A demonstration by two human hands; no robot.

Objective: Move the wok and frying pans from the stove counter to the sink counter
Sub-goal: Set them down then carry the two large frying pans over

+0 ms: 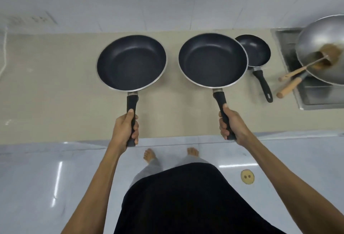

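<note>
Item 1. Left frying pan (131, 63): dark non-stick bowl, bright metal rim, black handle. It is held over the beige counter (46, 85), well left of the sink (305, 96). The left hand (125, 129) is wrapped fully round the handle's lower end, thumb laid along the top.

Item 2. Right frying pan (212, 59): same pattern, held between item 1 and the sink. The right hand (230, 125) is closed round its handle in the same manner. Whether either pan rests on the counter or hangs just above it cannot be told.

Item 3. Small frying pan (255, 50): set down on the counter just beside the sink, its left rim covered by item 2.

Item 4. Wok (320, 47): grey metal, lying over the sink, cut off at the frame's right edge. A brown mass inside it and two wooden-handled implements (290, 79) by its rim are blurred and not identified.

Handling, as judged: the pans are rigid and probably of moderate weight, with the load forward of the grip, so a hold nearer the bowl would lessen droop. The coated handles appear grippy; the rims would clang and scuff if knocked together. The wok is judged heaviest and best taken by its handle, which is not clearly made out.

Not visible: the stove counter.
</note>
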